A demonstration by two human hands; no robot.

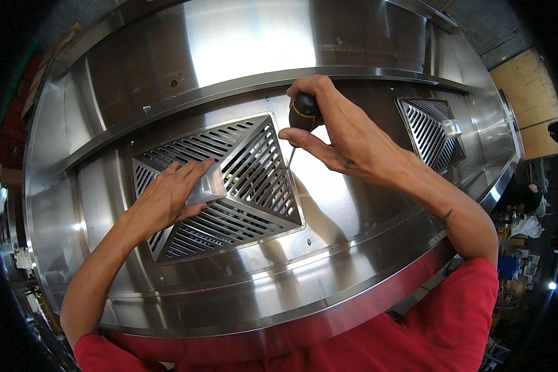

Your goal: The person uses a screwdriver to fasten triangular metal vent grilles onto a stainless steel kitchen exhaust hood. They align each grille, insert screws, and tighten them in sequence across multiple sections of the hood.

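Fingers of the right hand [341, 133] wrap a screwdriver [302, 118] by its black handle with an orange band, the grip pinching the handle between thumb and curled fingers. Below that grip the thin metal shaft runs down and slightly left, its tip meeting the right edge of a square slotted grille [229, 186] set into a stainless steel hood [248, 43]. The exact spot the tip touches is too small to make out.

Well to the left of the screwdriver grip, the left hand [170, 198] lies flat on the grille, fingers spread and straight, palm pressing the louvres and fingertips resting against the raised metal cap [209, 186] at the grille's centre. This grip is spread and holds nothing; it only presses.

Further right of the screwdriver grip, apart from both hands, a second slotted grille [431, 133] of the same kind sits in the hood panel, with its own small shiny cap in the middle. Red sleeves [452, 322] cover the person's upper arms at the lower edge.
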